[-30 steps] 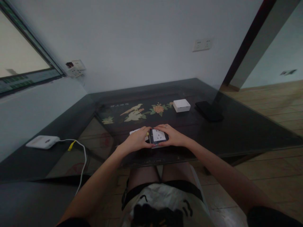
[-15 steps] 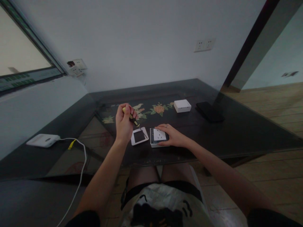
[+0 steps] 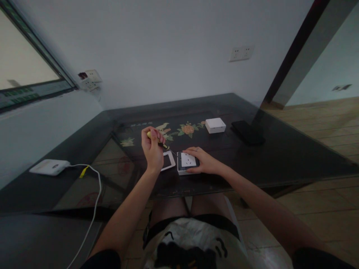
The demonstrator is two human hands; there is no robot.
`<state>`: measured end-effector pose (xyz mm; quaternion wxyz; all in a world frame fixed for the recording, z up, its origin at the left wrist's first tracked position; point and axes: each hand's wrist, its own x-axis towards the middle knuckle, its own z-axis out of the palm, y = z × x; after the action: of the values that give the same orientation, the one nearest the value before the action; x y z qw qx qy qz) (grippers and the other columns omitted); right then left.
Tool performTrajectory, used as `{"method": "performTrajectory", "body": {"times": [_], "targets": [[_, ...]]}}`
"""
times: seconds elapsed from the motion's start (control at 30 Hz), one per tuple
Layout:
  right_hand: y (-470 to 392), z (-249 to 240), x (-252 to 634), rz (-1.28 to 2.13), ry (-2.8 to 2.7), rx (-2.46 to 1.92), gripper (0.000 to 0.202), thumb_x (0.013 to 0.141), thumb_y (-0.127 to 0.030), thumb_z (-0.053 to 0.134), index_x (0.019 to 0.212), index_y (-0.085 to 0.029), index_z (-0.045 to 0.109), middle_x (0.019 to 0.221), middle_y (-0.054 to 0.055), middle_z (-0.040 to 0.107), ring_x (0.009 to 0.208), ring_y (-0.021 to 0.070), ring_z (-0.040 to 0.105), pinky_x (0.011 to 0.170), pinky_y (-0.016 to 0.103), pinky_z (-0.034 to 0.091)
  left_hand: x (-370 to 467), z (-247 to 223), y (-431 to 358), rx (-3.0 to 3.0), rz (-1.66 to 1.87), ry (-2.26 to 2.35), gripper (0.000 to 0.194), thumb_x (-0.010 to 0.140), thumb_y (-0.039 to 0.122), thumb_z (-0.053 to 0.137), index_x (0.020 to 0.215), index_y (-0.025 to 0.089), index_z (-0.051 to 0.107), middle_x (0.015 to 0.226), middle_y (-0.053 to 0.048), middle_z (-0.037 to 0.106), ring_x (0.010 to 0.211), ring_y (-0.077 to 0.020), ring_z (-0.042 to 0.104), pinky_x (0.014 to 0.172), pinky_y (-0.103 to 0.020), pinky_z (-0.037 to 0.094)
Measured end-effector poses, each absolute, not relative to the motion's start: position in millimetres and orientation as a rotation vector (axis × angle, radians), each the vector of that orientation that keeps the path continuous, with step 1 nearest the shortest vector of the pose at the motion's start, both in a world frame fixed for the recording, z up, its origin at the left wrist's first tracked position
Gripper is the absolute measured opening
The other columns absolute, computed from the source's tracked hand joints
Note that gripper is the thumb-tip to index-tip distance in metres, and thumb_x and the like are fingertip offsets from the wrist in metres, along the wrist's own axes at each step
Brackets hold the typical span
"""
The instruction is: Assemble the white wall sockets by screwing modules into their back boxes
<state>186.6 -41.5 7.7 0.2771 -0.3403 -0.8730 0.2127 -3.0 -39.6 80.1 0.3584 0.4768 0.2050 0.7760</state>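
My left hand (image 3: 153,147) is closed around the yellow-and-black handle of a screwdriver (image 3: 164,146). Its thin shaft slants down to the right, towards the left side of a wall socket (image 3: 188,160) with a white face and dark surround, seated on a white box. Whether the tip touches the socket I cannot tell. My right hand (image 3: 202,160) grips the socket from the right, fingers along its far and near sides. A white square cover frame (image 3: 171,161) lies flat just left of the socket, partly hidden behind my left hand.
Farther back on the dark table (image 3: 224,179) stands a closed white box (image 3: 215,125). A black phone-like slab (image 3: 248,133) lies right of it. At the left is a white device (image 3: 49,167) with a white cable (image 3: 98,186) running over the table's front edge.
My left hand has moved right and slightly down, bringing the screwdriver from above the cover frame to the socket's left side. My right hand stays on the socket.
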Motion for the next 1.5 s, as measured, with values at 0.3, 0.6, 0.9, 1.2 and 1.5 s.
{"method": "performTrajectory", "body": {"times": [0.3, 0.6, 0.9, 1.2, 1.5], "targets": [[-41.3, 8.0, 185.8, 0.575, -2.352, -0.909, 0.075, 0.068, -0.045, 0.074, 0.133, -0.019, 0.047, 0.128, 0.014, 0.051, 0.118, 0.0288, 0.045, 0.100, 0.047, 0.037, -3.8, 76.0, -41.8, 1.423, 1.925, 0.717, 0.019, 0.090, 0.041, 0.050, 0.085, 0.023, 0.047, 0.067, 0.004, 0.040, 0.055, -0.0075, 0.042, 0.053, -0.019, 0.041], [-40.8, 8.1, 185.0, 0.525, -2.379, -0.909, 0.074, 0.069, -0.045, 0.073, 0.132, -0.015, 0.048, 0.127, 0.015, 0.052, 0.117, 0.0288, 0.046, 0.100, 0.046, 0.038, -10.1, 100.2, -56.6, 2.051, 1.577, 1.004, 0.027, 0.079, 0.026, 0.065, 0.105, 0.022, 0.060, 0.086, -0.001, 0.058, 0.082, -0.0143, 0.057, 0.076, -0.026, 0.047], [-41.7, 9.7, 185.2, 0.548, -2.366, -0.929, 0.074, 0.069, -0.046, 0.072, 0.132, -0.017, 0.048, 0.128, 0.015, 0.051, 0.119, 0.0296, 0.045, 0.101, 0.048, 0.037, -23.6, 130.7, -69.8, 2.237, 1.059, 0.854, 0.024, 0.087, 0.021, 0.052, 0.110, 0.021, 0.061, 0.108, -0.008, 0.064, 0.104, -0.0196, 0.059, 0.090, -0.033, 0.047], [-41.6, 8.0, 185.4, 0.555, -2.355, -0.915, 0.074, 0.069, -0.047, 0.072, 0.133, -0.019, 0.047, 0.129, 0.014, 0.051, 0.119, 0.0286, 0.045, 0.101, 0.046, 0.037, -17.3, 113.9, -58.0, 2.244, 1.453, 1.133, 0.024, 0.079, 0.022, 0.064, 0.102, 0.023, 0.065, 0.093, -0.003, 0.061, 0.087, -0.0156, 0.057, 0.079, -0.028, 0.050], [-40.6, 8.4, 186.0, 0.553, -2.376, -0.911, 0.075, 0.069, -0.046, 0.073, 0.133, -0.016, 0.047, 0.129, 0.016, 0.051, 0.120, 0.0291, 0.045, 0.101, 0.046, 0.037, -17.8, 112.6, -53.9, 2.266, 1.387, 1.053, 0.021, 0.085, 0.023, 0.057, 0.105, 0.022, 0.062, 0.107, -0.006, 0.060, 0.099, -0.0172, 0.057, 0.083, -0.029, 0.049]]}}
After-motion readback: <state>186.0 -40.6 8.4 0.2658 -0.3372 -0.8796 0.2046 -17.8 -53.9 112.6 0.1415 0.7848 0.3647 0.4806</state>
